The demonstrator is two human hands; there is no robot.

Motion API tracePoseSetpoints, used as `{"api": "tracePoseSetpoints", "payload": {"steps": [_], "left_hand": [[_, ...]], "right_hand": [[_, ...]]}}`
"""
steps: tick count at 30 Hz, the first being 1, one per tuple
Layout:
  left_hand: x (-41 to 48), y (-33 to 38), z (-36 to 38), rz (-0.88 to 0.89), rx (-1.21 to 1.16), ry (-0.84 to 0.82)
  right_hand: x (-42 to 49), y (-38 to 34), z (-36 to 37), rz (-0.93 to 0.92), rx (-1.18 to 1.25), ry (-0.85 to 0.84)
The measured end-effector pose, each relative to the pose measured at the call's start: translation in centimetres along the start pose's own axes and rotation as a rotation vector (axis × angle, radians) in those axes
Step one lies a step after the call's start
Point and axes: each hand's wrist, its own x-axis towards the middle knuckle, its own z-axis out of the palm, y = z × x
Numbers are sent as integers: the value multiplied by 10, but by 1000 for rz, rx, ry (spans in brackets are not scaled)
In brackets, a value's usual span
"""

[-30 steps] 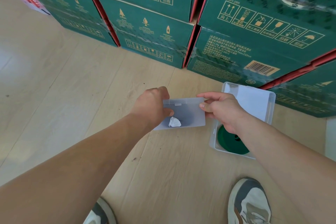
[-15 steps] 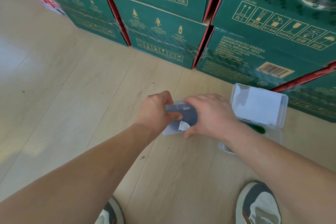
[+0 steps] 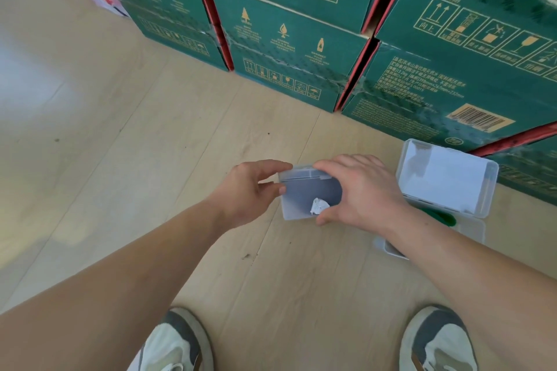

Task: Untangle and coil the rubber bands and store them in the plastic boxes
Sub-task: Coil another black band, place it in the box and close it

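While left fingers point(image 3: 268, 165) pinch its corner, right fingers point(image 3: 328, 166) span box point(image 3: 304, 194).

We get bright, even daylight. The floor point(image 3: 33, 78) washes out to a pale glare on the left, its brightest side. Shadows are faint and soft-edged. The wide lens bows the green cartons point(image 3: 289, 39) outward, and fine detail looks slightly soft.

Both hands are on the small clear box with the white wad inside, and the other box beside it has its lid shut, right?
Not quite: the head view shows the other box with its lid open, standing up, and something green inside. The rest holds: the left hand and right hand both hold the small clear box with the white wad inside.
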Motion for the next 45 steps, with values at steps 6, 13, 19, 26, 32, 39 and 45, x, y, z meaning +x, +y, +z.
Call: {"api": "tracePoseSetpoints", "payload": {"steps": [6,13,19,26,32,39,45], "left_hand": [[6,5,-9,-66,-179,14],[8,6,-4,-93,-136,80],[7,9,2,-158,-72,115],[3,9,17,-117,-64,123],[5,21,20,-44,21,171],[32,36,23,158,241,241],[29,11,34,183,363,228]], "right_hand": [[0,-3,7,-4,4,56],[6,-2,5,22,32,56],[10,7,-7,83,220,-39],[-1,10,10,287,477,79],[-4,11,15,299,561,223],[19,23,13,213,453,529],[2,27,53,197,466,483]]}}
